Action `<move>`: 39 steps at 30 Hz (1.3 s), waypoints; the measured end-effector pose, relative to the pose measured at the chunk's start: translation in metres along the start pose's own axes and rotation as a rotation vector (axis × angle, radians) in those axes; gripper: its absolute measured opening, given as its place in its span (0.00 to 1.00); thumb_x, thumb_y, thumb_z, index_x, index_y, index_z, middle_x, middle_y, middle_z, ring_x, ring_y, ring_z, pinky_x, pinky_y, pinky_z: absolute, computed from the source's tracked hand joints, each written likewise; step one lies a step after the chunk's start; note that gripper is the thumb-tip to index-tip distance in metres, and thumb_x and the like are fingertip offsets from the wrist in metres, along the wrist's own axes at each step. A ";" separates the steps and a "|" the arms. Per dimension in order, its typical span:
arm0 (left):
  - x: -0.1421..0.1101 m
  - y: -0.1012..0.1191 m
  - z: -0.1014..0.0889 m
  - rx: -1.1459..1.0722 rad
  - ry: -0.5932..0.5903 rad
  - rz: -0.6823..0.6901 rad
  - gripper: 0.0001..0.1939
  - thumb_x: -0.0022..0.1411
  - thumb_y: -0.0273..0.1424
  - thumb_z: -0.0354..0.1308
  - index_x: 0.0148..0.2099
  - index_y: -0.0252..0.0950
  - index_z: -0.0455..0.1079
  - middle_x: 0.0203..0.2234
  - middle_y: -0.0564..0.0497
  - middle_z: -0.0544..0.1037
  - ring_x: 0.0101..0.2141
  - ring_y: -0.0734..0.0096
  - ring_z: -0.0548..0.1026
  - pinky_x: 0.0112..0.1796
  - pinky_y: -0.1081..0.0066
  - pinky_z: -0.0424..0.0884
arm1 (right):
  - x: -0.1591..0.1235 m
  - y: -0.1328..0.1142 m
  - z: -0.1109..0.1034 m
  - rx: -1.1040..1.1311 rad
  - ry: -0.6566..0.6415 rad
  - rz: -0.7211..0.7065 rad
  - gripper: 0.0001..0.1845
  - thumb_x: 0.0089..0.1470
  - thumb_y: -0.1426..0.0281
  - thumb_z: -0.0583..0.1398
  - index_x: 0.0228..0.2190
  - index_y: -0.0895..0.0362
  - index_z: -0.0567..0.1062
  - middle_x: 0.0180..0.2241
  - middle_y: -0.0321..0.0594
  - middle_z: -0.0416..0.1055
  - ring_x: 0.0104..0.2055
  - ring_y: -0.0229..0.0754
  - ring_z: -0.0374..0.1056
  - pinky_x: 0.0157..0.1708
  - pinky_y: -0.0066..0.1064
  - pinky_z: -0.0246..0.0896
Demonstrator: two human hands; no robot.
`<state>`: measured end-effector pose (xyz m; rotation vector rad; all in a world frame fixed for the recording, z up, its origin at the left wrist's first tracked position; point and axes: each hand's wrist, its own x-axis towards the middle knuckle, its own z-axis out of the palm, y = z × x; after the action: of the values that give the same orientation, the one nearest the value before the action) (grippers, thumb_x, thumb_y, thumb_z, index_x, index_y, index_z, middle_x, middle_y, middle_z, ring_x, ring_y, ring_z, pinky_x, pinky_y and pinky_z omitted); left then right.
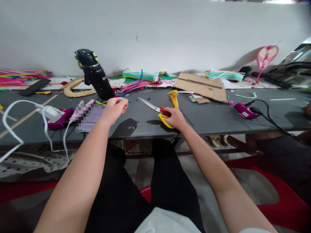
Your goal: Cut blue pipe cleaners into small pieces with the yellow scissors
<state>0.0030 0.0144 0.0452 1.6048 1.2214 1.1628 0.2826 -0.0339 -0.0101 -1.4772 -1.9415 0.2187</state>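
Observation:
My right hand (176, 118) is wrapped round the red and yellow handles of a pair of scissors (152, 106). The blades are together and point away to the left, just above the grey table. My left hand (116, 110) is raised over the table in front of the black bottle, its fingers curled in. Whatever those fingers hold, if anything, is hidden. A small blue bit shows beside the fingertips. Right behind my right hand lies a yellow glue gun (173, 97) with a whitish glue stick in its back.
A black bottle (97, 76), purple power strips (59, 119) with white cables, and a purple sheet (92, 118) are on the left. Cardboard (201, 86), bundles of pipe cleaners (141, 76) and a pink heart-shaped piece (266, 58) line the back. Another person sits at the right.

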 end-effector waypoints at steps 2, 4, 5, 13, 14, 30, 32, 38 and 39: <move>0.000 -0.004 -0.017 0.107 0.026 -0.037 0.10 0.52 0.32 0.56 0.20 0.37 0.63 0.15 0.55 0.61 0.18 0.77 0.59 0.21 0.73 0.52 | -0.001 -0.001 0.000 -0.006 0.006 0.001 0.16 0.47 0.57 0.60 0.22 0.55 0.62 0.21 0.33 0.60 0.24 0.35 0.50 0.27 0.29 0.44; -0.002 -0.007 -0.034 0.314 0.075 -0.069 0.09 0.52 0.33 0.57 0.22 0.36 0.67 0.15 0.55 0.62 0.19 0.76 0.58 0.21 0.72 0.51 | -0.001 -0.002 0.000 -0.016 0.001 -0.003 0.16 0.47 0.57 0.60 0.22 0.55 0.62 0.21 0.33 0.60 0.24 0.35 0.50 0.27 0.29 0.44; -0.004 -0.008 -0.042 0.438 0.089 -0.066 0.10 0.52 0.34 0.57 0.23 0.35 0.69 0.15 0.55 0.63 0.20 0.76 0.59 0.22 0.72 0.51 | -0.001 -0.002 0.000 -0.021 -0.002 -0.003 0.16 0.47 0.57 0.60 0.22 0.55 0.62 0.21 0.33 0.60 0.24 0.35 0.50 0.27 0.29 0.44; -0.016 0.004 -0.067 0.880 -0.026 -0.356 0.11 0.54 0.35 0.59 0.25 0.34 0.74 0.19 0.52 0.74 0.24 0.69 0.68 0.26 0.73 0.58 | -0.001 -0.001 0.001 -0.055 -0.028 -0.016 0.15 0.47 0.58 0.60 0.22 0.55 0.63 0.21 0.33 0.61 0.25 0.35 0.51 0.27 0.29 0.43; -0.015 0.003 -0.067 0.908 -0.059 -0.373 0.12 0.54 0.37 0.58 0.25 0.35 0.75 0.20 0.51 0.75 0.25 0.69 0.69 0.26 0.73 0.59 | 0.000 0.000 0.002 -0.057 -0.028 -0.017 0.15 0.47 0.58 0.60 0.22 0.55 0.63 0.21 0.33 0.61 0.25 0.35 0.51 0.27 0.29 0.43; 0.005 -0.022 -0.061 0.886 0.194 -0.078 0.14 0.59 0.38 0.55 0.39 0.32 0.75 0.33 0.46 0.79 0.32 0.68 0.71 0.38 0.72 0.65 | 0.000 0.000 0.002 -0.096 0.033 0.033 0.13 0.48 0.57 0.60 0.26 0.55 0.71 0.23 0.35 0.68 0.26 0.37 0.58 0.27 0.28 0.46; 0.012 -0.025 -0.046 0.808 0.187 -0.027 0.15 0.61 0.41 0.54 0.37 0.35 0.75 0.30 0.48 0.79 0.30 0.67 0.72 0.33 0.72 0.64 | -0.001 -0.001 0.002 -0.112 0.077 0.073 0.15 0.49 0.55 0.60 0.29 0.55 0.74 0.25 0.37 0.71 0.27 0.39 0.62 0.28 0.28 0.47; 0.045 -0.025 0.009 0.848 0.036 0.058 0.15 0.60 0.42 0.53 0.34 0.38 0.75 0.31 0.47 0.80 0.33 0.62 0.75 0.32 0.69 0.64 | -0.001 -0.006 0.001 -0.219 0.185 0.240 0.15 0.48 0.54 0.62 0.31 0.53 0.76 0.29 0.38 0.76 0.32 0.43 0.69 0.29 0.29 0.49; 0.052 -0.027 0.014 0.865 0.032 0.055 0.12 0.59 0.38 0.53 0.37 0.39 0.76 0.35 0.47 0.81 0.35 0.61 0.76 0.34 0.69 0.65 | -0.001 -0.006 0.001 -0.237 0.162 0.261 0.14 0.48 0.55 0.62 0.30 0.52 0.76 0.27 0.38 0.76 0.32 0.44 0.70 0.29 0.29 0.50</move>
<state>0.0163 0.0698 0.0267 2.2394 1.8577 0.7045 0.2777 -0.0365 -0.0078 -1.8446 -1.6875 -0.0190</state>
